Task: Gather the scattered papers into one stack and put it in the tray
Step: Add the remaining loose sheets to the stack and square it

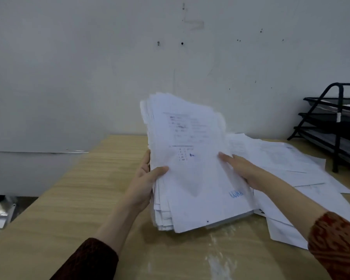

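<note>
Your left hand (148, 178) grips the paper stack (192, 164) at its left edge, thumb curled over the top sheet. Your right hand (241, 168) lies with straight fingers against its right edge. The stack stands tilted on the table (69, 199), with loose papers (291, 164) beside it and the tray (331, 126) far right.

A big white wall (89, 67) with little dark holes is filling the top of the picture, and a wooden table (73, 199) is sitting below.
</note>
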{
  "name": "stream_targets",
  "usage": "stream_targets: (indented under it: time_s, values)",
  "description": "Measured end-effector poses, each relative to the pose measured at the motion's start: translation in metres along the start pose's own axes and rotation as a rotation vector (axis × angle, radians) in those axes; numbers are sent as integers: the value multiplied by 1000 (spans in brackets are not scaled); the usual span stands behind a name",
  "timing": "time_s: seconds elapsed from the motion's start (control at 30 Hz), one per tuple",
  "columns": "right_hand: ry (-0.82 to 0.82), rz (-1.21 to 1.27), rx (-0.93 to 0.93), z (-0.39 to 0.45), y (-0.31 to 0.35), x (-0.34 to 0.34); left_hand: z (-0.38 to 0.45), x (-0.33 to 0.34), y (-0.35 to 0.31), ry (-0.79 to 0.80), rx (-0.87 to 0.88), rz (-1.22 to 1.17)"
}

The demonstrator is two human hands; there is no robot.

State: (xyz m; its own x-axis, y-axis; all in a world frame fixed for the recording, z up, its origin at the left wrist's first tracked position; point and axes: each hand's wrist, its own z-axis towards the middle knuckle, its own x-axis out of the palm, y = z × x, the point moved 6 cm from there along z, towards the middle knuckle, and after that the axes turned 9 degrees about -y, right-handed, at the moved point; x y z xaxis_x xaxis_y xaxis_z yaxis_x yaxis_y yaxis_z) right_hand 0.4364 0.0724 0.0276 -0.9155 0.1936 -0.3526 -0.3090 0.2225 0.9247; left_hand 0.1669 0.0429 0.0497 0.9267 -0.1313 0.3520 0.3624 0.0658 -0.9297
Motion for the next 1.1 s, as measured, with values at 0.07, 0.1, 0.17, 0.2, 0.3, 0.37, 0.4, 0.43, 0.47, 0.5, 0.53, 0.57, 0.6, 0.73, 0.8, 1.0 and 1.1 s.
stream_targets:
  time_s: [0.07, 0.1, 0.17, 0.2, 0.3, 0.37, 0.4, 0.43, 0.47, 0.5, 0.53, 0.57, 0.6, 0.73, 0.8, 1.0, 1.1]
  values:
    - [27, 273, -106, -21, 23, 3, -9, -1, -20, -10, 95, 3]
    - [38, 356, -163, -32, 37, 3, -14, -2, -30, -25, 134, 35]
    - [24, 425, -316, -52, 62, 3, -23, -4, -51, -90, 213, 134]
    - [10, 433, -393, -60, 72, 4, -25, -7, -61, -139, 249, 182]
    - [-10, 445, -520, -82, 92, 19, -24, -19, -86, -252, 334, 259]
    - [6, 455, -550, -93, 98, 31, -26, -25, -100, -263, 412, 290]
    - [15, 462, -561, -96, 101, 35, -29, -27, -106, -256, 456, 305]
    - [13, 470, -574, -101, 106, 36, -35, -27, -116, -261, 507, 310]
    - [4, 466, -594, -104, 111, 36, -38, -29, -123, -278, 547, 297]
    - [-4, 462, -618, -109, 118, 34, -40, -29, -132, -296, 581, 288]
    - [-11, 457, -637, -112, 125, 34, -39, -30, -139, -316, 609, 292]
    - [-25, 453, -648, -116, 133, 33, -39, -29, -146, -334, 636, 308]
    - [-42, 454, -654, -119, 139, 33, -38, -28, -153, -354, 658, 320]
    - [-120, 454, -645, -125, 154, 33, -34, -23, -165, -409, 680, 320]
    - [-167, 416, -663, -124, 151, 32, -38, -24, -161, -402, 684, 324]
    - [-36, 467, -549, -119, 127, 45, -51, -43, -111, -321, 454, 262]
    - [0, 519, -521, -118, 124, 48, -54, -46, -100, -344, 410, 258]
